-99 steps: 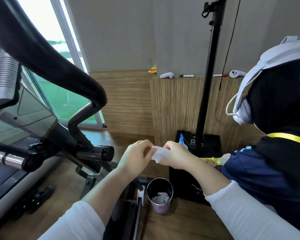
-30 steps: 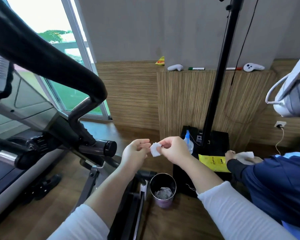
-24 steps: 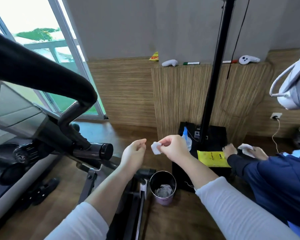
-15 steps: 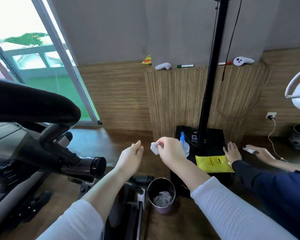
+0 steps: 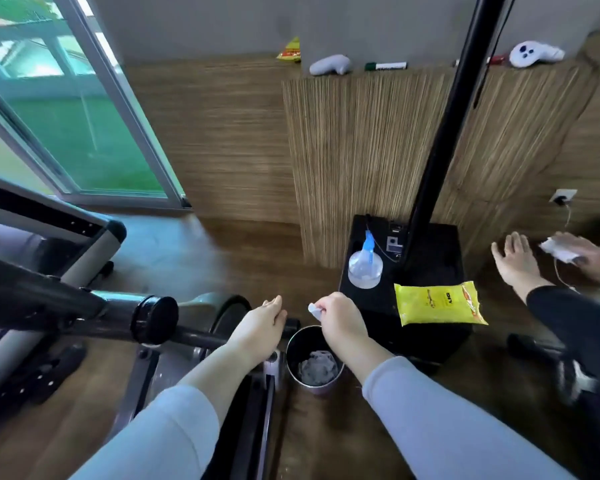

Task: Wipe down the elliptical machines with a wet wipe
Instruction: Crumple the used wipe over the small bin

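The elliptical machine (image 5: pixel 84 313) fills the near left. Just right of it the left hand (image 5: pixel 260 327) hovers, fingers straight and loose, holding nothing. The right hand (image 5: pixel 340 320) pinches a small folded wipe (image 5: pixel 314 310) between thumb and fingertips, just above a metal cup (image 5: pixel 293 344) on the floor. Farther right are a spray bottle (image 5: pixel 365 266) and a yellow pack (image 5: pixel 439 303).

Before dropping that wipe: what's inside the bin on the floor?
Crumpled whitish wipes lie at the bottom of the bin. The right hand, pinching a small wipe, covers part of its rim; anything under the crumpled wipes is hidden.
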Available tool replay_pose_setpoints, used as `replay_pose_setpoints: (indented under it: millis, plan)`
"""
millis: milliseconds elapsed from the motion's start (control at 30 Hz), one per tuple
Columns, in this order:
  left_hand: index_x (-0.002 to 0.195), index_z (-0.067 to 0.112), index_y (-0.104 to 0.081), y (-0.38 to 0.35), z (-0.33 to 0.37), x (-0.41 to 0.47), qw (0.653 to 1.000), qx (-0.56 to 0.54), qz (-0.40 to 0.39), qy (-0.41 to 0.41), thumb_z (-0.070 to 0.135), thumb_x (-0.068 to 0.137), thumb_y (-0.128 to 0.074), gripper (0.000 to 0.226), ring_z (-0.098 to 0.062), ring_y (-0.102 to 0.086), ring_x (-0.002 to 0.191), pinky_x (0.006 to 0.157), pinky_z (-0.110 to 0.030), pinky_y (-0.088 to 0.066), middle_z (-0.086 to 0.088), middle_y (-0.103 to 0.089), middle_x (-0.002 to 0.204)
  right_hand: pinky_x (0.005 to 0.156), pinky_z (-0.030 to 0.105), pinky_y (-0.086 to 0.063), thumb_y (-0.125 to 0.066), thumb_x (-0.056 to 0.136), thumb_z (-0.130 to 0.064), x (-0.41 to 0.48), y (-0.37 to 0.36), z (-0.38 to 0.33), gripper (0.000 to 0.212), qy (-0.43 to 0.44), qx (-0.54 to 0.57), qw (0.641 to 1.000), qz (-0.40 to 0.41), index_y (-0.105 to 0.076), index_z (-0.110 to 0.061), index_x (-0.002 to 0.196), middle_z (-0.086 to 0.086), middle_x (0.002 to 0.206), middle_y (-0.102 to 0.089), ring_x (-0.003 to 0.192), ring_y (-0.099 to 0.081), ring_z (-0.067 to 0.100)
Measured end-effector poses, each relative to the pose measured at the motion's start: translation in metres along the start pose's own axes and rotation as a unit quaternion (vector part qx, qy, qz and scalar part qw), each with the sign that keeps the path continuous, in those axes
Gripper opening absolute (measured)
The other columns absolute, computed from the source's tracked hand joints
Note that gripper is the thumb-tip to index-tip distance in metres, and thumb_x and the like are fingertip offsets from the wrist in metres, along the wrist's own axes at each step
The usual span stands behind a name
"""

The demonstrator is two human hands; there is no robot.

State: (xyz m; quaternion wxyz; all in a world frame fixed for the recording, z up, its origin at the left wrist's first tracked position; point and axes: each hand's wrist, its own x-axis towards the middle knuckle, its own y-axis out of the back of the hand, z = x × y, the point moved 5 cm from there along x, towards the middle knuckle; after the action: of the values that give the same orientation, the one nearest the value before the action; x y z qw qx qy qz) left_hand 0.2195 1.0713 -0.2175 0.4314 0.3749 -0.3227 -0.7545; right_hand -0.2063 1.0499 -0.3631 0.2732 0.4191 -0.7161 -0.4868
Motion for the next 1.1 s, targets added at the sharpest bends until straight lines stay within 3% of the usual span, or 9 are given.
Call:
replay_pose_setpoints:
  millis: [67,133,167,267,367,567,767,900,1100]
  plan:
    - [0.151,0.015,-0.026,-0.017,-0.013,0.011,1.0,0.008,-0.013,0.013,0.028,0.104,-0.031,0.049,-0.013,-0.014,0.147,0.113,-0.02,-0.013,-0.007,-0.026,0.157,0.114,0.047,-0.016,-0.034,0.095,-0.064,0.052,0.06,0.069,0.071,-0.007,-0.142,0.983,0.114,-0.035,-0.017,0.149,0.022,0.155,-0.023,0.139,-0.023,0.049]
    - [0.151,0.015,-0.027,-0.035,-0.026,0.024,0.999,0.013,-0.023,0.02,0.027,0.104,-0.032,0.049,-0.013,-0.015,0.147,0.113,-0.02,-0.012,-0.007,-0.026,0.157,0.11,0.058,-0.02,-0.051,0.097,-0.012,0.056,0.047,0.082,0.045,0.083,-0.225,0.959,0.152,-0.045,0.002,0.139,0.042,0.141,-0.033,0.13,-0.03,0.057]
    - [0.15,0.014,-0.028,-0.045,-0.032,0.032,0.999,0.015,-0.025,0.02,0.026,0.104,-0.033,0.048,-0.013,-0.016,0.147,0.114,-0.02,-0.012,-0.007,-0.027,0.156,0.105,0.06,-0.029,-0.054,0.09,-0.003,0.05,0.002,0.07,0.042,0.07,-0.214,0.971,0.08,-0.055,-0.003,0.132,0.04,0.132,-0.044,0.123,-0.039,0.055]
    - [0.149,0.011,-0.03,-0.081,-0.053,0.054,0.999,0.025,-0.042,0.018,0.025,0.104,-0.034,0.048,-0.015,-0.018,0.146,0.114,-0.02,-0.013,-0.008,-0.03,0.155,0.079,0.052,-0.049,-0.047,0.087,-0.029,-0.001,-0.163,-0.023,0.032,0.042,-0.185,0.974,-0.12,-0.064,-0.044,0.108,-0.003,0.108,-0.053,0.102,-0.057,0.033]
    - [0.15,0.013,-0.03,-0.122,-0.083,0.076,0.997,0.035,-0.061,0.028,0.027,0.103,-0.034,0.049,-0.014,-0.018,0.146,0.115,-0.022,-0.013,-0.007,-0.03,0.155,0.07,0.03,-0.043,-0.049,0.091,-0.017,-0.129,-0.179,-0.157,0.022,0.077,-0.025,0.955,-0.285,-0.068,-0.022,0.1,0.0,0.1,-0.058,0.095,-0.057,0.026]
    - [0.151,0.013,-0.025,-0.191,-0.135,0.116,0.994,0.038,-0.096,0.047,0.026,0.104,-0.031,0.05,-0.015,-0.014,0.147,0.115,-0.024,-0.013,-0.006,-0.026,0.157,0.076,0.026,-0.041,-0.049,0.093,-0.008,-0.109,-0.246,-0.139,0.026,0.049,0.011,0.963,-0.267,-0.066,-0.012,0.113,0.009,0.114,-0.061,0.106,-0.06,0.03]
    - [0.15,0.012,-0.027,-0.242,-0.175,0.157,0.991,0.056,-0.112,0.042,0.027,0.104,-0.032,0.049,-0.017,-0.015,0.147,0.114,-0.026,-0.016,-0.007,-0.029,0.156,0.07,0.029,-0.046,-0.052,0.096,-0.02,-0.091,-0.319,-0.117,0.024,0.026,0.081,0.972,-0.219,-0.07,-0.004,0.096,0.012,0.097,-0.063,0.09,-0.062,0.031]
    - [0.149,0.015,-0.03,-0.263,-0.204,0.182,0.992,0.058,-0.106,0.045,0.028,0.104,-0.033,0.047,-0.015,-0.014,0.147,0.114,-0.026,-0.017,-0.005,-0.03,0.156,0.082,0.037,-0.052,-0.051,0.095,-0.018,-0.086,-0.359,-0.103,0.025,0.007,0.084,0.971,-0.223,-0.071,-0.004,0.099,0.013,0.101,-0.066,0.094,-0.062,0.031]
    - [0.15,0.017,-0.029,-0.275,-0.221,0.199,0.99,0.079,-0.115,0.028,0.028,0.104,-0.033,0.048,-0.014,-0.013,0.147,0.113,-0.03,-0.025,0.001,-0.029,0.156,0.097,0.031,-0.046,-0.053,0.089,-0.01,-0.074,-0.392,-0.107,0.048,0.022,0.046,0.952,-0.302,-0.055,-0.023,0.134,0.002,0.135,-0.053,0.12,-0.053,0.025]
